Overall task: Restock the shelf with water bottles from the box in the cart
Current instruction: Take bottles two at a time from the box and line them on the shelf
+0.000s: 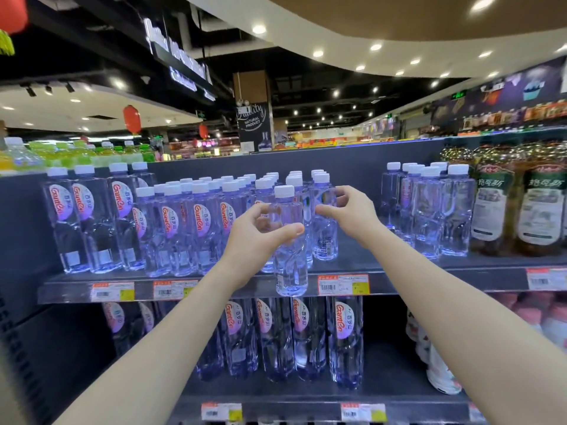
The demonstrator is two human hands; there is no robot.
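My left hand (260, 231) grips a clear water bottle (290, 265) with a white cap by its middle, holding it upright in front of the upper shelf (214, 285). Its base hangs just over the shelf's front edge. My right hand (346, 210) is beside a second small bottle (323, 222) standing on the shelf; its fingers are loosely curled near the bottle's shoulder, and I cannot tell whether they touch it. Several rows of small white-capped water bottles (214, 204) stand on the shelf to the left. The box and the cart are out of sight.
Taller labelled water bottles (92, 222) stand at the shelf's left end, more water bottles (429, 207) at the right, then dark drink bottles (518, 204). The lower shelf (306, 406) holds large water bottles (291, 335). A gap of bare shelf lies right of my right hand.
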